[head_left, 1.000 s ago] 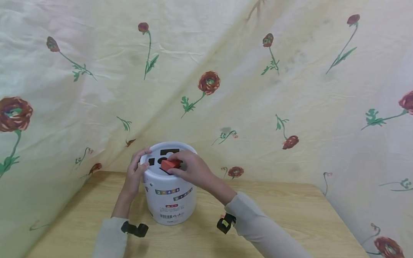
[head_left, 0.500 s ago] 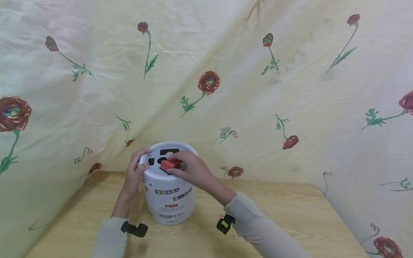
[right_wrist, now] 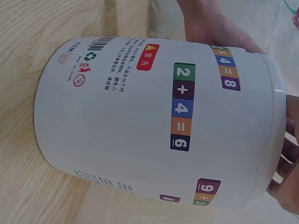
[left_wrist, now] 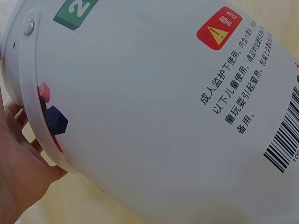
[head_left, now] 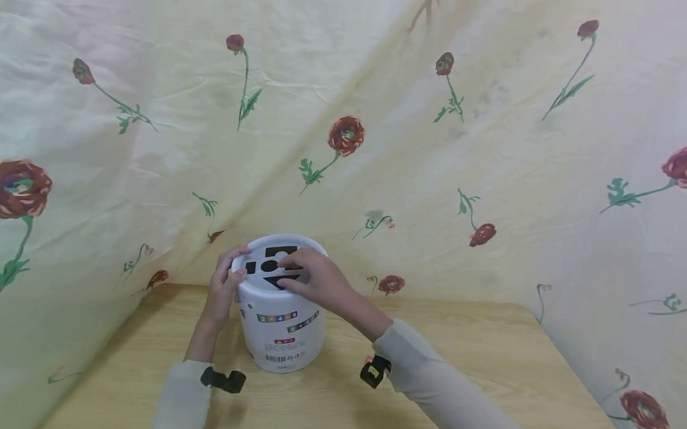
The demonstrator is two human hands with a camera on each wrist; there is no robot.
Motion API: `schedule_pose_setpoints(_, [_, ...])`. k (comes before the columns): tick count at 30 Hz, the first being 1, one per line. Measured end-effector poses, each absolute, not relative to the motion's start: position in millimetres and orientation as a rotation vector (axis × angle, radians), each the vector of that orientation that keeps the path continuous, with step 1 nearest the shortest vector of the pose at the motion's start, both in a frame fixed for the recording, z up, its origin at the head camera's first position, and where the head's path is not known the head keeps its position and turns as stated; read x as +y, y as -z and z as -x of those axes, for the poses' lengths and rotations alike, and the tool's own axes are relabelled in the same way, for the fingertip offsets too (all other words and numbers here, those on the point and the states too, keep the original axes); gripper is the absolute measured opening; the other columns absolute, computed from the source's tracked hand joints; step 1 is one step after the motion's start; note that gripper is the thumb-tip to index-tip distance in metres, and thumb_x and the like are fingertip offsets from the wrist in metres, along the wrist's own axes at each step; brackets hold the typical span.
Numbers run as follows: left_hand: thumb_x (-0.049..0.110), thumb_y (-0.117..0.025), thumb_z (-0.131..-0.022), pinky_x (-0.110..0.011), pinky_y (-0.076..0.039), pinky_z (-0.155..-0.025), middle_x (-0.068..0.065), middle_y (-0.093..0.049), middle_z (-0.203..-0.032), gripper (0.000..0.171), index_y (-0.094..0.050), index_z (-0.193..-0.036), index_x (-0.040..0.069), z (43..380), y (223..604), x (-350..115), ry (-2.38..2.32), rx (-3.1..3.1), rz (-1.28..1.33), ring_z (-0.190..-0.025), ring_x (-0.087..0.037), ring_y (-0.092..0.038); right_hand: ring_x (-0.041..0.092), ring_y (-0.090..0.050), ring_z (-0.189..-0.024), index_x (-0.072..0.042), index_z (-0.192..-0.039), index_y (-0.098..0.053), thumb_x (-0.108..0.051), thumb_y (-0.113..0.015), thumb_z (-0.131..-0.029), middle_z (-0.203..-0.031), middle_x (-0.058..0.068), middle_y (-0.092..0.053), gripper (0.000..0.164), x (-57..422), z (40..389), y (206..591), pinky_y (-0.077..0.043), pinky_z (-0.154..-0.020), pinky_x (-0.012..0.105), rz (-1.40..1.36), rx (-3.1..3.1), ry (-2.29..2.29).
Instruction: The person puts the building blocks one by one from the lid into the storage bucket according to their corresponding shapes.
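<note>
A white toy bucket [head_left: 283,343] stands upright on the table, its white lid [head_left: 255,283] cut with black shaped holes. My left hand [head_left: 222,287] grips the lid's rim on the left side, thumb on top; the left wrist view shows this hand [left_wrist: 23,170] beside the bucket's handle strap [left_wrist: 32,88]. Over the right part of the lid is my right hand [head_left: 322,279], thumb and fingers spread apart with nothing visible held. A small dark red bit [head_left: 293,267] shows in the hole below its fingers. In the right wrist view, those fingers [right_wrist: 290,156] lie at the lid's edge.
The wooden table [head_left: 458,367] extends right and in front of the bucket. A flower-printed cloth [head_left: 344,195] hangs close behind and along both sides. Black wrist cameras are strapped at both sleeves, the right one [head_left: 375,371] beside the bucket's lower right.
The red block that my right hand pinched above the lid has gone down into the hole, and the finger and thumb now stand apart. My left hand stays on the rim.
</note>
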State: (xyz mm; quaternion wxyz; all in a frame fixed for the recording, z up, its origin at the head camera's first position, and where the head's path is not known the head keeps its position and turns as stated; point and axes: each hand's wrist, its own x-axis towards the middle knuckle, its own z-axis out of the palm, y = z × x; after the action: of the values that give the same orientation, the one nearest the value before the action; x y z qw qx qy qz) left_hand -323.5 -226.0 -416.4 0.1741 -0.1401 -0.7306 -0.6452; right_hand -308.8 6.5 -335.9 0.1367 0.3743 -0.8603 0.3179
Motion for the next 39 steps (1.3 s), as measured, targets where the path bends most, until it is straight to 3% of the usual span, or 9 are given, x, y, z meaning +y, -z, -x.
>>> schedule_pose_setpoints(20, [0.02, -0.042, -0.101, -0.014, -0.046, -0.094, -0.003, -0.028, -0.163, 0.046, -0.047, -0.146, 0.012, 327, 418, -227, 1.847, -2.055, 0.397, -0.145, -0.026, -0.031, 0.023, -0.057, -0.122, -0.013, -0.122, -0.07, -0.027, -0.082, -0.086, -0.128, 0.006, -0.065, 0.041, 15, 313, 342, -0.056, -0.098, 0.042, -0.959, -2.435, -0.96])
schedule_pose_setpoints(27, [0.02, -0.041, -0.101, -0.014, -0.047, -0.094, -0.002, -0.031, -0.159, 0.047, -0.047, -0.147, 0.012, 325, 417, -225, 1.851, -2.045, 0.391, -0.135, -0.021, -0.037, 0.024, -0.056, -0.12, -0.013, -0.122, -0.07, -0.028, -0.084, -0.083, -0.127, 0.005, -0.063, 0.044, 31, 314, 343, -0.057, -0.094, 0.042, -0.925, -2.425, -0.998])
schedule_pose_setpoints(33, [0.02, -0.04, -0.101, -0.014, -0.047, -0.094, -0.002, -0.031, -0.157, 0.046, -0.047, -0.146, 0.011, 325, 416, -225, 1.861, -2.04, 0.387, -0.133, -0.02, -0.038, 0.023, -0.055, -0.125, -0.012, -0.126, -0.069, -0.031, -0.084, -0.083, -0.129, 0.003, -0.064, 0.049, 54, 315, 347, -0.053, -0.102, 0.049, -0.916, -2.424, -1.037])
schedule_pose_setpoints(39, [0.019, -0.04, -0.101, -0.015, -0.048, -0.093, -0.002, -0.032, -0.156, 0.046, -0.047, -0.145, 0.01, 325, 416, -225, 1.87, -2.037, 0.379, -0.131, -0.022, -0.039, 0.023, -0.058, -0.124, -0.011, -0.134, -0.063, -0.032, -0.085, -0.082, -0.131, 0.005, -0.065, 0.06, 81, 316, 354, -0.051, -0.105, 0.048, -0.915, -2.439, -1.009])
